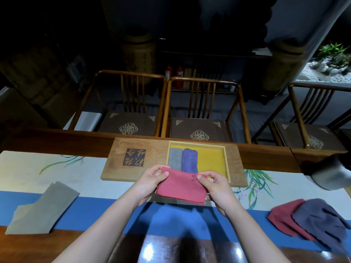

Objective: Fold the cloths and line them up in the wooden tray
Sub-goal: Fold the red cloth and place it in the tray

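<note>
— What is shown from the head camera?

— A folded red cloth is held just above the near edge of a wooden tray. Its left upper corner is pinched by the left hand, thumb on top; its right upper corner is pinched the same way by the right hand.

— And inside the tray?

— A yellow-lined recess is seen, where a folded grey cloth and a folded purple cloth are laid side by side, touching, against the left wall.

— How is the surface described?

— A long wooden table is covered by a runner, white with painted leaves and a blue band. An unfolded grey-beige cloth is spread at the left; a dark red cloth is overlapped by a dark purple cloth at the right.

— The room?

— Three wooden chairs with patterned cushions are lined up beyond the table, in a dim interior; plants are lit at far right.
</note>
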